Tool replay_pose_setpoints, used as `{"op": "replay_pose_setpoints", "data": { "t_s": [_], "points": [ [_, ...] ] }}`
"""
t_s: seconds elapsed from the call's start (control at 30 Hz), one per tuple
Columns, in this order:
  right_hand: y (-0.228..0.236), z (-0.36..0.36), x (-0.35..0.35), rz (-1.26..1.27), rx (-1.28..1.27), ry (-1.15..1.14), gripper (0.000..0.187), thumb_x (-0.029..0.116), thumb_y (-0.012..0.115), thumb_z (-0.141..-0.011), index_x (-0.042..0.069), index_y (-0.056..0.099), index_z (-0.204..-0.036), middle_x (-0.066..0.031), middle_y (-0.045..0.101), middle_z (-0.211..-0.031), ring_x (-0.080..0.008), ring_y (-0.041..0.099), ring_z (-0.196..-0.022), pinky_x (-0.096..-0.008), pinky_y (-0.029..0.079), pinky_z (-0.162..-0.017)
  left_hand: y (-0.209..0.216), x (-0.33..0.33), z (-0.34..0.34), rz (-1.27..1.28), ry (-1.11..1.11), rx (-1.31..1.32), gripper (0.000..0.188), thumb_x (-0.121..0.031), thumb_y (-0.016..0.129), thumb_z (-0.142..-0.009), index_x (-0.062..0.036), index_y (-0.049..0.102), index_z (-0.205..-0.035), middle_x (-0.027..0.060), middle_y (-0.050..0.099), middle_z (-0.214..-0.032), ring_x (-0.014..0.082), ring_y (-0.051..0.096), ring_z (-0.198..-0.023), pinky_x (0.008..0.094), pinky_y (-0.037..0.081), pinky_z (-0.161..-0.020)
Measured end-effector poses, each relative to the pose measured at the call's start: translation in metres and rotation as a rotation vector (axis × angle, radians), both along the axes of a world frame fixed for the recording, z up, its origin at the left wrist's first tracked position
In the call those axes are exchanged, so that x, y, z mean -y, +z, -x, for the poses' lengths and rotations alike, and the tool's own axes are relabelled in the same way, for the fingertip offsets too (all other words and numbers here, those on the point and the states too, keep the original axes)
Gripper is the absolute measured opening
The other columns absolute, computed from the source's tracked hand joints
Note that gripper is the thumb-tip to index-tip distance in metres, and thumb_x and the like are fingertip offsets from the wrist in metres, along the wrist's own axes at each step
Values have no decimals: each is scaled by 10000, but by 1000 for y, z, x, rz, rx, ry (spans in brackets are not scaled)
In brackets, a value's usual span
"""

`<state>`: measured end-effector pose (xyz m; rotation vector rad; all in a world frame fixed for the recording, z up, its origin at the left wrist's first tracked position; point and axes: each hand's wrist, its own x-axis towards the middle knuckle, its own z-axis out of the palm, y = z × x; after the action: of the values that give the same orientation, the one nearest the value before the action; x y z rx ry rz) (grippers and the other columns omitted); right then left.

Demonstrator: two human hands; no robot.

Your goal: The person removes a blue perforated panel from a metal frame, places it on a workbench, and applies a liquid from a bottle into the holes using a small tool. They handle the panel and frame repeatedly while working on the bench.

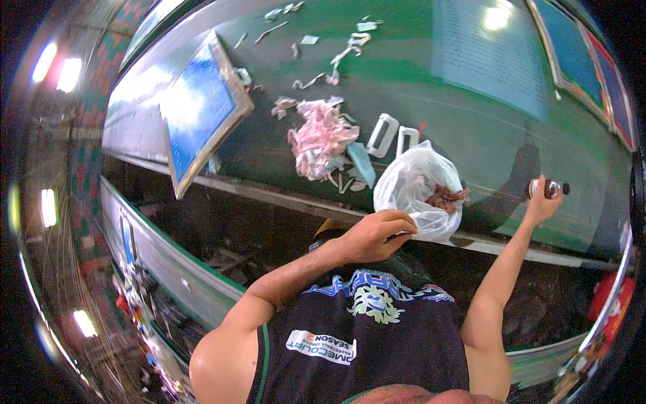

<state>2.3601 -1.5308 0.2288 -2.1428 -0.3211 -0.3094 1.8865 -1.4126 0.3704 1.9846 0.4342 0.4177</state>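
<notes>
My left hand (378, 236) is closed on the near rim of a translucent white plastic bag (407, 182). The bag's mouth is open, and a crumpled brown piece (444, 199) shows inside it. Off to the right, my right hand (542, 200) is wrapped round a small dark bottle with a black cap (554, 188), held low over the green tabletop. Two white handle-like loops (382, 136) lie just beyond the bag. To its left sits a heap of pink and white scraps (321, 138), with a light blue strip (362, 165) beside it.
A wood-framed blue board (205, 111) stands at the left of the green table (404, 74). Loose scraps (346, 54) are strewn at the far side. A pale blue sheet (491, 57) and framed panels (572, 50) lie at the far right. Something red (609, 299) is at the right edge.
</notes>
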Motion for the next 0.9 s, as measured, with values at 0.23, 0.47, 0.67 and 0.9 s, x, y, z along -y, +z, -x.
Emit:
{"op": "replay_pose_setpoints", "data": {
  "t_s": [0.23, 0.47, 0.67, 0.9],
  "points": [
    [49, 62, -12, 40, 42, 52, 718, 420, 859, -861, -41, 588, -1341, -168, 663, -1285, -260, 662, -1161, -380, 556, -976, -6, -7, 36, -38, 11, 55, 163, -44, 725, -918, -32, 683, -1074, 136, 701, -1098, 348, 693, -1018, 432, 580, -871],
    [108, 279, -66, -246, -232, 834, 608, 61, 904, -766, 62, 633, -1311, -73, 675, -1234, -191, 668, -1070, -331, 568, -910, 14, -37, 78, -41, 76, 200, 198, -24, 718, -904, -17, 676, -1098, 159, 668, -1135, 353, 672, -1050, 427, 563, -885],
    [106, 456, -124, -81, -312, 1188, 771, 237, 959, -698, 94, 614, -1373, -96, 686, -1297, -229, 664, -1174, -352, 508, -1043, 29, -76, 187, -104, 208, 301, 257, 10, 744, -903, -57, 718, -1149, 152, 694, -1131, 325, 702, -1032, 396, 584, -887],
    [107, 624, -173, -30, -225, 1195, 758, 226, 989, -694, 57, 606, -1326, -93, 701, -1264, -186, 686, -1129, -342, 548, -986, -33, -134, 401, 300, 862, 25, 152, -71, 704, -982, -21, 719, -1125, 55, 712, -1087, 139, 661, -972, 289, 537, -864]
  ]
}}
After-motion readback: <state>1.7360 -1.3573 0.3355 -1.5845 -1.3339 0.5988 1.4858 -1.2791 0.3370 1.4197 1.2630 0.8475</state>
